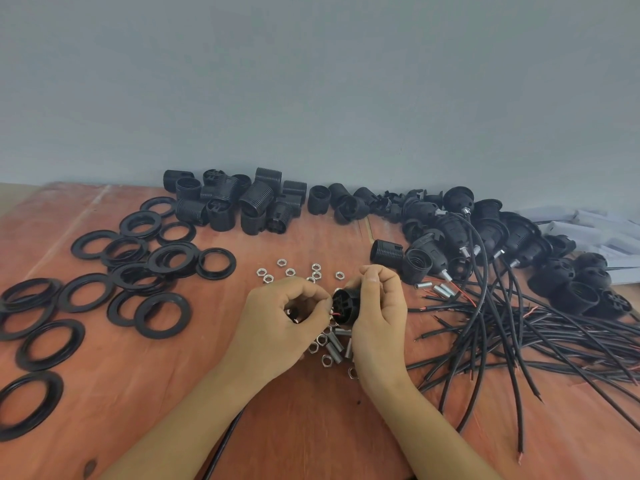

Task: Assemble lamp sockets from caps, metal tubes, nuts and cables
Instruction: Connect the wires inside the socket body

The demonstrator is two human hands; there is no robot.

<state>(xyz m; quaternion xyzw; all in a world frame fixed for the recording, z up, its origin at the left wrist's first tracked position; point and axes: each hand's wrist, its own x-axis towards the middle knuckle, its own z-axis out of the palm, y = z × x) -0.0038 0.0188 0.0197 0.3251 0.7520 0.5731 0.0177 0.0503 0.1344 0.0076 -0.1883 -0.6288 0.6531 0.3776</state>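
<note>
My right hand [377,313] grips a black socket cap [346,308] above the table, its open side turned left. My left hand [287,320] has its fingers curled and pinches something small at the cap's opening, where thin red wire ends [334,313] show; what it pinches is hidden. A black cable [221,448] runs down under my left forearm. Loose silver nuts [298,271] lie just beyond my hands. More nuts and short metal tubes [334,344] lie beneath them.
Black flat rings [138,271] spread over the left of the wooden table [311,427]. Threaded black socket bodies [239,202] are piled at the back by the grey wall. Assembled sockets with cables [485,237] and a bundle of loose cables [536,341] fill the right.
</note>
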